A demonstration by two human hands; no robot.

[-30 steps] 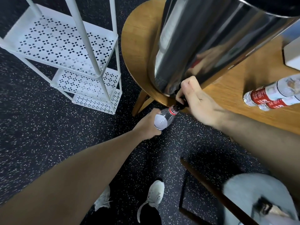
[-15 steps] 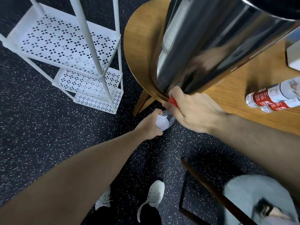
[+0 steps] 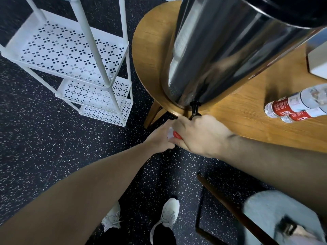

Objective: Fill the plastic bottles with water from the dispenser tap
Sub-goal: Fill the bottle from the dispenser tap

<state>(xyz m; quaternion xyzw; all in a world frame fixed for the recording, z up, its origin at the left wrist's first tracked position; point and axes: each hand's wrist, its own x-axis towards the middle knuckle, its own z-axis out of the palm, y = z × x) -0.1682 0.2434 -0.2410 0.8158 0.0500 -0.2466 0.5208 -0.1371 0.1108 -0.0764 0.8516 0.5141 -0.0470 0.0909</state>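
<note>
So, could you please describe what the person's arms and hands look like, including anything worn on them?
Both forearms are bare as far as the frame shows, with no sleeves in view. The left hand and the right hand wear no gloves, and no watch, bracelet or ring is visible, though the fingers are partly hidden.

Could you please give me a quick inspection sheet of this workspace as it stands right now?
Surface: round wooden table.
Job's things: steel dispenser on the table, black tap over its edge; bottle with red cap below it; two labelled bottles lying on the table.
Clutter: white box.
Hands: left hand holds the bottle; right hand grips its cap.
Cables: nothing seen.
Surroundings: white perforated rack, speckled floor, chair.
</note>
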